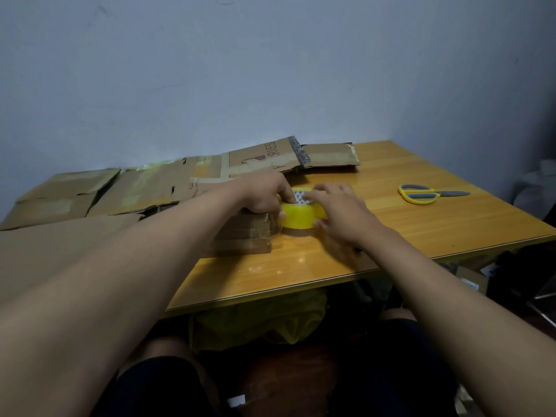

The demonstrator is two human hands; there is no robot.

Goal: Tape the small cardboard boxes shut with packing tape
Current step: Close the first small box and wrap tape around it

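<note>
Hands, left hand (266,195) and right hand (338,210), gripping tape roll (301,216), beside small box (243,233)

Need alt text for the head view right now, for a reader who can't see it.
Both hands hold a yellow tape roll on a wooden table, the left hand gripping it beside a small cardboard box. Yellow-handled scissors lie to the right.

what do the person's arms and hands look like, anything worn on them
Both forearms are bare right up to the frame edge: no sleeves in view. The left hand and right hand wear no gloves, and no rings, watch or bracelets show. Nails look short and unpainted.
</note>
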